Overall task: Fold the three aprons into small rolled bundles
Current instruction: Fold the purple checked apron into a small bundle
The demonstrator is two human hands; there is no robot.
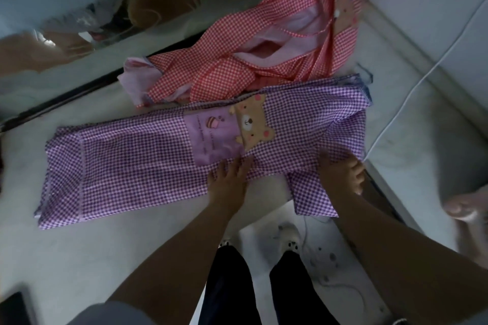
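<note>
Purple apron (148, 155) spread long across the white worktop (79, 258), red apron (237, 60) heaped just beyond.
Left hand (228, 179) presses flat, fingers spread; right hand (340, 169) pinches the right-hand flap, which could slip and skew the fold.

You have bare white tabletop (111, 253) open on the near side of the purple gingham apron (137, 163), and a narrower strip past its left end. Beyond the apron, the crumpled red gingham apron (237, 71) blocks the way, touching its far edge. To the apron's right, a white cable (412, 92) crosses the surface.
</note>
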